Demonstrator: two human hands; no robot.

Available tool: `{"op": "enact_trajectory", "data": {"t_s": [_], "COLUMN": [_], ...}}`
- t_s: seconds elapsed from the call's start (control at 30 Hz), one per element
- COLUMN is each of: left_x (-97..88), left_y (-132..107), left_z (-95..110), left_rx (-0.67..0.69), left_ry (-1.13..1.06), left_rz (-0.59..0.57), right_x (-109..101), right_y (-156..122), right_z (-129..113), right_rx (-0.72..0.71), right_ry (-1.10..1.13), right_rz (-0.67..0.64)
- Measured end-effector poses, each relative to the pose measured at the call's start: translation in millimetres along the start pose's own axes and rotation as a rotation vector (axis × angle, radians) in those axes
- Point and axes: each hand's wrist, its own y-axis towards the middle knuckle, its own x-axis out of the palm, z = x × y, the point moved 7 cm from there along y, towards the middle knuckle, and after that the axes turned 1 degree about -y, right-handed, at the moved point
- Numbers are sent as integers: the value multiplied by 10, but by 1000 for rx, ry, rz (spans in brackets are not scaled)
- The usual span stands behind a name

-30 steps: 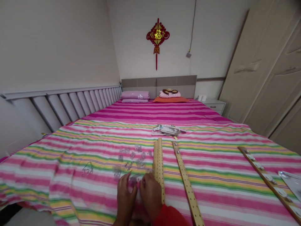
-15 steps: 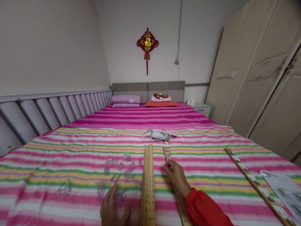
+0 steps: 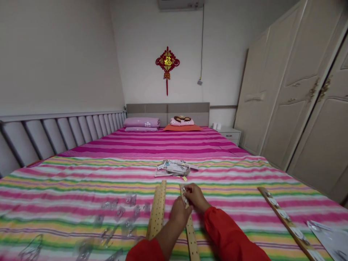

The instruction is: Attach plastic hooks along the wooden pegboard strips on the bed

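Both my hands meet over the far part of a narrow wooden strip with rows of holes [image 3: 192,239], which lies lengthwise on the striped bedspread. My left hand [image 3: 179,213] is closed around the strip, thumb on its right edge. Just beyond it, my right hand [image 3: 196,197] is pinched at the strip's far end, beside a small shiny metal fitting [image 3: 184,189]. What sits between the right fingertips is too small to make out. Left of the hands lie two more perforated wooden strips [image 3: 157,210], side by side.
Several small clear plastic packets [image 3: 119,213] are scattered at the left, near a thin wire or string tangle [image 3: 32,246]. Plastic packaging [image 3: 175,167] lies farther up the bed. At right are a wooden strip with round white pieces [image 3: 284,216] and a clear bag [image 3: 326,235].
My left hand has moved from the plastic packets over to the strip beside my right hand. The right hand stays near the strip's far end. The camera view has tilted up and shifted right.
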Motion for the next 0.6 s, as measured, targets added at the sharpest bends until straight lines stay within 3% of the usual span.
{"op": "enact_trajectory", "data": {"t_s": [0.23,0.33,0.47,0.6], "left_x": [26,50,139,90], "left_y": [179,265,309,220], "left_z": [21,-54,-219,-192], "left_rx": [-76,-147,-310,-348], "left_ry": [-20,-119,-313,-503], "left_rz": [-82,-162,-367,-448], "right_x": [79,134,226,275], "right_y": [85,141,258,315], "right_z": [96,211,388,501], "right_rx": [15,120,314,488], "right_ry": [10,36,107,263], "right_rz": [-19,-22,-62,-82]}}
